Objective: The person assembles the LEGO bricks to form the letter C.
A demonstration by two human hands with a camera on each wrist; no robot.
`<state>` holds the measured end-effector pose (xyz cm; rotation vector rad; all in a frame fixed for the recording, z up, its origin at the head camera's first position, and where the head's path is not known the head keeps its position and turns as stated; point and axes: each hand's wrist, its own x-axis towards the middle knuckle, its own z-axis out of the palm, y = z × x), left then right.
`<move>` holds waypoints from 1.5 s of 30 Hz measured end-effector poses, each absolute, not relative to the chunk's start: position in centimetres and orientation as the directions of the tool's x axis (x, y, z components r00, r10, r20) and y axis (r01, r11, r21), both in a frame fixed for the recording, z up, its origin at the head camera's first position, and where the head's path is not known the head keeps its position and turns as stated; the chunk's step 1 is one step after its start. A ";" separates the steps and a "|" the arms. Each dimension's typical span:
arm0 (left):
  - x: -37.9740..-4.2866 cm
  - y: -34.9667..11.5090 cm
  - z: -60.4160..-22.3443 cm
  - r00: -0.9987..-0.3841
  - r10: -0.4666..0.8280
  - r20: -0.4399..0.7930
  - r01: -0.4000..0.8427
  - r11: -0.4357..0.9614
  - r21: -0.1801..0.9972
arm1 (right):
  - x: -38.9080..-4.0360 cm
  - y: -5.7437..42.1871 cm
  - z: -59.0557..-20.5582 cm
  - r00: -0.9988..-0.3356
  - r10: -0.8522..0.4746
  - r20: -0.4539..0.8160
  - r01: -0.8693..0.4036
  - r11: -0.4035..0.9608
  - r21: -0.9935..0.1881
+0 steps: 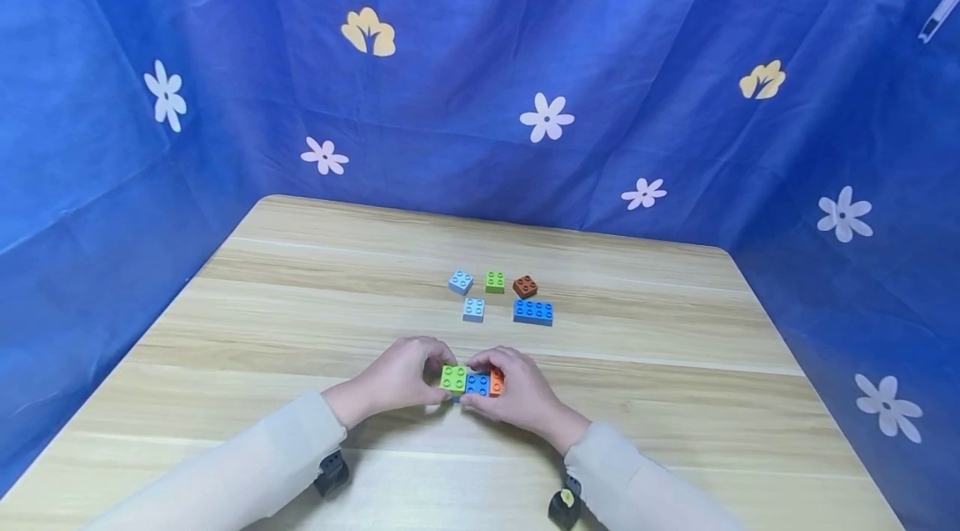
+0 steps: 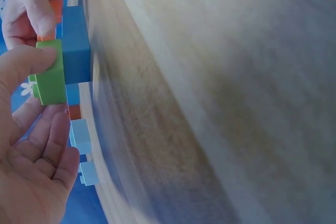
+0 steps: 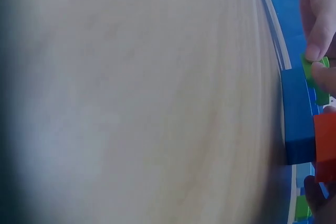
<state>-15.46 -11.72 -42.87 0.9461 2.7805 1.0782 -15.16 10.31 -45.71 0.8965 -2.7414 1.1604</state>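
Both hands meet over the near middle of the wooden table (image 1: 285,306), holding a small brick stack between them. The stack shows a green brick (image 1: 453,378), a blue brick (image 1: 477,384) and an orange brick (image 1: 497,382) side by side. My left hand (image 1: 433,377) grips the green end. In the left wrist view its thumb lies on the green brick (image 2: 51,80), which sits on a larger blue brick (image 2: 76,45). My right hand (image 1: 487,381) curls round the orange end. The right wrist view shows the blue brick (image 3: 298,114) resting on the table with the orange brick (image 3: 325,140) on it.
Beyond the hands lie loose bricks: a light blue one (image 1: 461,281), a green one (image 1: 494,282), a brown one (image 1: 525,287), another light blue one (image 1: 473,309) and a long blue one (image 1: 533,312). A blue flowered cloth (image 1: 480,97) hangs round the table.
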 end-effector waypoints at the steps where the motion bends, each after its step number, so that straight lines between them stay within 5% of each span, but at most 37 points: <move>1: -15.5 -11.7 -42.9 -0.818 0.542 0.192 0.529 0.580 0.620 | -15.2 10.2 -45.7 -0.833 -0.494 0.249 -0.522 0.553 -0.650; 23: -19.5 -14.3 -44.1 -0.706 0.706 0.057 0.505 0.444 0.740 | -15.5 9.9 -46.1 -0.845 -0.484 0.227 -0.490 0.530 -0.692; 45: -24.2 -12.8 -44.0 -0.905 0.424 0.047 0.299 0.552 0.779 | -15.3 9.9 -45.7 -0.852 -0.483 0.203 -0.475 0.549 -0.688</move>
